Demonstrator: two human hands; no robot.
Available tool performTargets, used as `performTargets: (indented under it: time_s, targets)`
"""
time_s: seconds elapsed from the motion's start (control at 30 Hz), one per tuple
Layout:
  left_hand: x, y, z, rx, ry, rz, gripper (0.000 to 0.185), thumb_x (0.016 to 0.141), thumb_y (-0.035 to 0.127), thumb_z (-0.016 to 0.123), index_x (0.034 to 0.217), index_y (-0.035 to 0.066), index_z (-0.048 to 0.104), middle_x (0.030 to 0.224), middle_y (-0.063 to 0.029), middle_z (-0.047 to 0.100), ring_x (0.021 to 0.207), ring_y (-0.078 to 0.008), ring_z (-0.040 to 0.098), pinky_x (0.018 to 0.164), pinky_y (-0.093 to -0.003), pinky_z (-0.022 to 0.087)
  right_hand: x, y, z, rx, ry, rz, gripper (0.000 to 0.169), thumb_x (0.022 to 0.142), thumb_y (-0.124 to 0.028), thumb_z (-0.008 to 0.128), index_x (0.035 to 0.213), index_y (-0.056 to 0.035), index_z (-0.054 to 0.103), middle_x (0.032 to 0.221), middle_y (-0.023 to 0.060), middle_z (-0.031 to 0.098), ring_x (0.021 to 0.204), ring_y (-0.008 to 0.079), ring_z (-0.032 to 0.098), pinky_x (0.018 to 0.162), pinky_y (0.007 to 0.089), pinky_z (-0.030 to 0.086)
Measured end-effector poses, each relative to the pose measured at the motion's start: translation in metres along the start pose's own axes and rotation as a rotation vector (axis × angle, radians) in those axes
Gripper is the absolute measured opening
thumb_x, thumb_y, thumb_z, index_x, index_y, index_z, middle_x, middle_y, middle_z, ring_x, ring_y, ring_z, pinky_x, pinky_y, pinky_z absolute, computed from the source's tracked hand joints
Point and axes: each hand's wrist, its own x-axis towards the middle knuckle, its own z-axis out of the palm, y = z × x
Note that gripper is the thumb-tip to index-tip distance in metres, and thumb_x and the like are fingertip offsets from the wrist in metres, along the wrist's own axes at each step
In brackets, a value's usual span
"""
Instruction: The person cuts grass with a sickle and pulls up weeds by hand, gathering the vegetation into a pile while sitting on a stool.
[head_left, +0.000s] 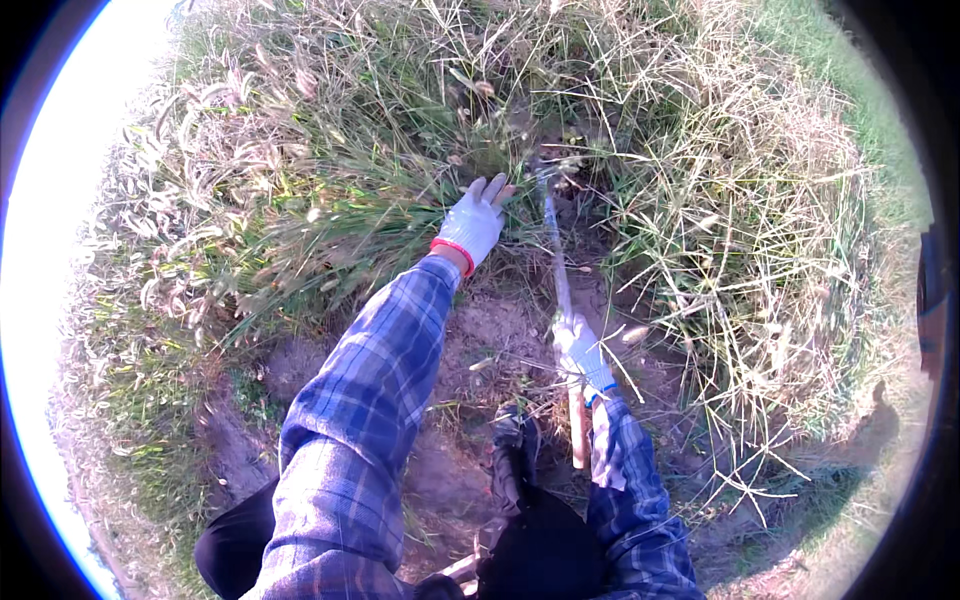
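Note:
My left hand, in a white knit glove with a red cuff, lies on a clump of green grass that bends away to the left. Its fingers point up and look slightly apart; the palm is hidden, so its hold on the stems cannot be told. My right hand, gloved in white with a blue cuff, is closed around a long-handled tool. The wooden butt sticks out below that hand. The tool's far end is blurred among the stems and dark soil, so its shape is unclear.
Tall dry grass stands ahead and to the right, its seed stalks crossing near my right forearm. Bare soil lies between my arms. A dark shoe is planted below. Foxtail-like grass fills the left.

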Motion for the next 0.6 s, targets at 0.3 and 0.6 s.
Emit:
performTargets:
  time_s: [0.3, 0.6]
  targets:
    - [0.0, -0.034, 0.084, 0.01, 0.138, -0.255, 0.029, 0.093, 0.022, 0.048, 0.109, 0.014, 0.071, 0.125, -0.0092, 0.063, 0.128, -0.0269, 0.05, 0.115, -0.0472, 0.025, -0.037, 0.007, 0.011, 0.447, -0.241, 0.353, 0.028, 0.098, -0.041, 0.052, 0.086, -0.0163, 0.047, 0.058, -0.0071, 0.038, 0.041, 0.0075, 0.037, 0.034, 0.0239, 0.029]
    - [0.015, -0.025, 0.044, -0.251, -0.098, -0.355, 0.023, 0.092, 0.018, 0.048, 0.101, 0.011, 0.068, 0.088, -0.0098, 0.071, 0.086, -0.0293, 0.07, 0.074, -0.0442, 0.049, -0.029, 0.049, -0.012, -1.111, 0.393, -0.476, 0.028, 0.099, -0.035, 0.053, 0.1, -0.0069, 0.053, 0.06, 0.0072, 0.052, 0.043, 0.0198, 0.051, 0.039, 0.034, 0.04]
